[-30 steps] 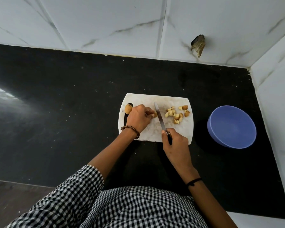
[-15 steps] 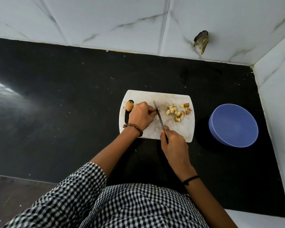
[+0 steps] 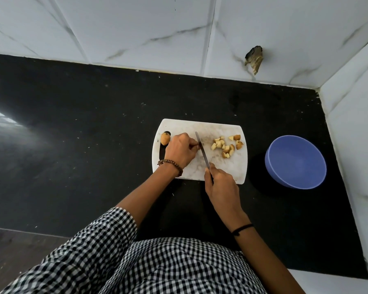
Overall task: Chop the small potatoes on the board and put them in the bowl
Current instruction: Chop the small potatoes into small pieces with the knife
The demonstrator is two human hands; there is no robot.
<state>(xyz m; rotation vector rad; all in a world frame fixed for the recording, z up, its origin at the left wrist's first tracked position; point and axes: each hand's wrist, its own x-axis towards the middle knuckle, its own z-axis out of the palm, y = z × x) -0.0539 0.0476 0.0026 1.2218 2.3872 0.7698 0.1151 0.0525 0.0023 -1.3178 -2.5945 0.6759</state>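
A white chopping board (image 3: 219, 128) lies on the black counter. My left hand (image 3: 181, 150) presses down on a small potato that its fingers almost wholly hide. My right hand (image 3: 221, 183) grips the handle of a knife (image 3: 202, 150), whose blade rests right against the left fingertips. A pile of chopped potato pieces (image 3: 226, 145) lies on the board's right part. One whole small potato (image 3: 165, 138) sits at the board's left edge by the handle slot. An empty blue bowl (image 3: 295, 162) stands to the right of the board.
The black counter (image 3: 72, 134) stretches wide to the left. White marble-look tiled walls close the back and the right side. A broken hole in the tile (image 3: 254, 59) shows on the back wall above the board.
The knife blade has shifted slightly along the held potato while my left hand stays in place. The camera view has drifted a little.
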